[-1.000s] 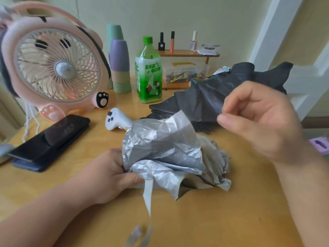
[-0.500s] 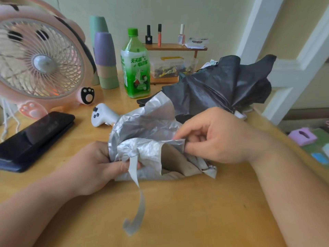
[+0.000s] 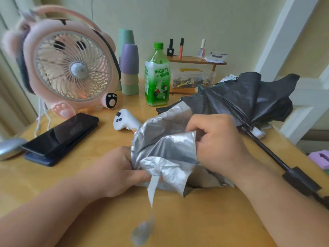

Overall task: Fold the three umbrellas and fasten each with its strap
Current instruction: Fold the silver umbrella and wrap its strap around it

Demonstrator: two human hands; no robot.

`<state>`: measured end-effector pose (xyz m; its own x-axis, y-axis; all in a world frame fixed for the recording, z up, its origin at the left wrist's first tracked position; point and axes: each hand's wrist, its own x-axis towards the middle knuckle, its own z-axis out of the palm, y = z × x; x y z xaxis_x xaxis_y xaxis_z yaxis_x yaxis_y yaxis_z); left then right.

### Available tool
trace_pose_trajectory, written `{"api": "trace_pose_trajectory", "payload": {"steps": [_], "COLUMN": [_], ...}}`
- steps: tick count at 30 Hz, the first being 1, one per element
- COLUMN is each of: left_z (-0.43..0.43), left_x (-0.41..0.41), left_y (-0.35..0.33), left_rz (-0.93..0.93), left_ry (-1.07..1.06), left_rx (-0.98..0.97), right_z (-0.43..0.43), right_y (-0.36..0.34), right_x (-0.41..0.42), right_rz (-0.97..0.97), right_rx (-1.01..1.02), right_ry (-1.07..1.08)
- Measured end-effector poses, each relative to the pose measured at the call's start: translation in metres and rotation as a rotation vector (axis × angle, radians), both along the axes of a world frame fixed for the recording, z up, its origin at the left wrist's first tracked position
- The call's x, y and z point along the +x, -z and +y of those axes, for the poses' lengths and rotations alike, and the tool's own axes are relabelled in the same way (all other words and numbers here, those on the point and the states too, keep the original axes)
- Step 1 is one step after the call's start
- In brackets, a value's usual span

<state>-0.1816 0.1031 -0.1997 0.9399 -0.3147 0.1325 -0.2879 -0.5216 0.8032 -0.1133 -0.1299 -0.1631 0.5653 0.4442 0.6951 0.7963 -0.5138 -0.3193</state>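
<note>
The left grip (image 3: 121,172) is clenched round the bunched silver umbrella (image 3: 165,145) at the root of its strap (image 3: 153,188); the right grip (image 3: 219,145) pinches a loose canopy panel at the top of the bundle; the umbrella lies on the counter (image 3: 195,221) between them, its strap dangling free toward the viewer. The step in hand looks like gathering the pleats, with folding unfinished; the next move likely calls for laying the panels one way round the shaft, then winding the strap. Behind, the black umbrella (image 3: 249,98) sprawls unfolded; a third I cannot make out.
</note>
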Motion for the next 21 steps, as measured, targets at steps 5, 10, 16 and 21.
{"api": "trace_pose_trajectory", "payload": {"steps": [5, 10, 16, 21], "left_z": [0.004, 0.001, 0.005, 0.007], "left_x": [0.004, 0.004, 0.004, 0.006], "left_y": [0.005, 0.002, 0.003, 0.007], "left_rz": [0.012, -0.064, -0.071, -0.089], "left_ry": [0.017, 0.095, 0.147, 0.116], "left_rx": [-0.07, -0.066, -0.084, -0.042], "right_z": [0.004, -0.006, 0.007, 0.016], "right_y": [0.006, -0.006, -0.007, -0.009], "right_x": [0.007, 0.008, 0.011, 0.019], "right_rz": [0.22, 0.304, -0.329, -0.448], "right_rx": [0.131, -0.046, -0.363, -0.24], "right_ry": [0.013, -0.135, -0.215, -0.131]}}
